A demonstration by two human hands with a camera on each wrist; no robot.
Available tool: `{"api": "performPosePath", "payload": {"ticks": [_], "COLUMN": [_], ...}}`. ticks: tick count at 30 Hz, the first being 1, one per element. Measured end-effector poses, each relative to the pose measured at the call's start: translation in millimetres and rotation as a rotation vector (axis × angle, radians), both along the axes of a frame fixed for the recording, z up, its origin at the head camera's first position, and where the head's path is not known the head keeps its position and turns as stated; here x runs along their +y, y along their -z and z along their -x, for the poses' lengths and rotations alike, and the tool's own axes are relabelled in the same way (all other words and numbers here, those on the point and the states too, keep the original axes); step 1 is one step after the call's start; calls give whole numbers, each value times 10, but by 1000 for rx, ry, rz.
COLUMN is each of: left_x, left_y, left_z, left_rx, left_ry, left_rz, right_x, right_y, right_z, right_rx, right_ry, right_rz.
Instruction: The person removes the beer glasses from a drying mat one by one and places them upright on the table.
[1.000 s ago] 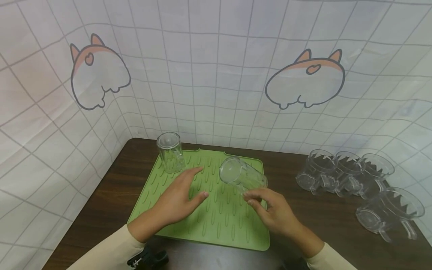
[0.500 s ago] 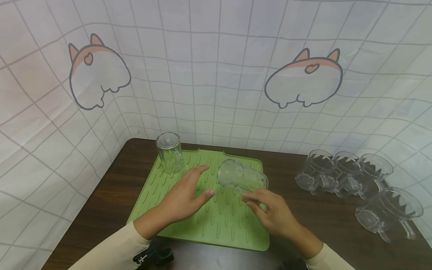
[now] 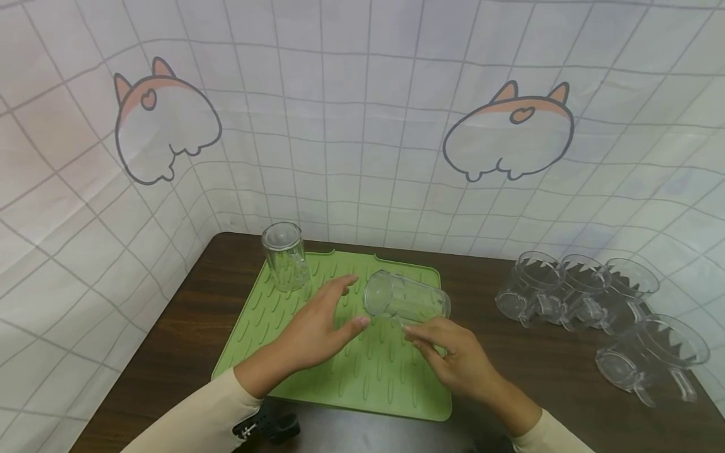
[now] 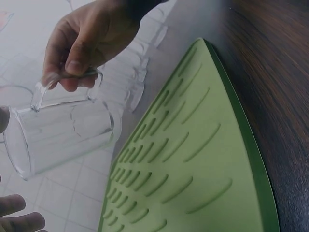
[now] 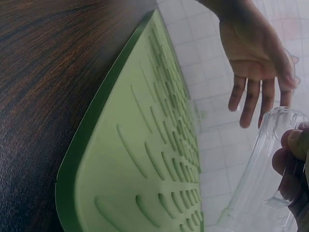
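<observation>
A clear glass mug [image 3: 410,299] is held on its side above the green ridged mat [image 3: 368,384]. My right hand [image 3: 459,355] grips its handle between curled fingers and thumb, as the left wrist view also shows with the mug [image 4: 72,133] tipped nearly level. My left hand [image 3: 311,333] reaches in from the left, thumb and fingers spread apart, its tips close to the mug's left end. In the right wrist view, that left hand [image 5: 256,53] has its palm showing and long straight fingers. A second glass mug [image 3: 286,264] stands on the mat's back left corner.
Several clear mugs stand at the right of the dark wood table [image 3: 170,333]: a row [image 3: 540,274] towards the back and one mug [image 3: 651,352] nearer me. A white grid-patterned cloth [image 3: 351,157] with cartoon animals rises behind and at the sides.
My left hand has moved right, closer to the held mug. That mug has turned towards level, its left end shifting slightly left and down; my right hand keeps hold of the handle.
</observation>
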State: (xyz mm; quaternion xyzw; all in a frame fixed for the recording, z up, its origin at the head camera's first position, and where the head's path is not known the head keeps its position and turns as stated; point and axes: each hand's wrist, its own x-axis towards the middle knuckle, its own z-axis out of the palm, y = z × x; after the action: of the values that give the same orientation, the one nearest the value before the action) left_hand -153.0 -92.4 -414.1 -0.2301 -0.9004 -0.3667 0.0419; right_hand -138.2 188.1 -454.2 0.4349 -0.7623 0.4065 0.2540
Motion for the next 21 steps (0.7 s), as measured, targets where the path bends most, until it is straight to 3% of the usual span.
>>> {"api": "performPosePath", "payload": {"ticks": [21], "left_x": [146], "left_y": [-33], "left_z": [76], "left_rx": [-61], "left_ry": [55], "left_rz": [-66], "right_x": [-37], "right_y": [-43], "right_z": [-11], "right_rx": [93], "right_ry": [-19], "right_rz": [-50]}}
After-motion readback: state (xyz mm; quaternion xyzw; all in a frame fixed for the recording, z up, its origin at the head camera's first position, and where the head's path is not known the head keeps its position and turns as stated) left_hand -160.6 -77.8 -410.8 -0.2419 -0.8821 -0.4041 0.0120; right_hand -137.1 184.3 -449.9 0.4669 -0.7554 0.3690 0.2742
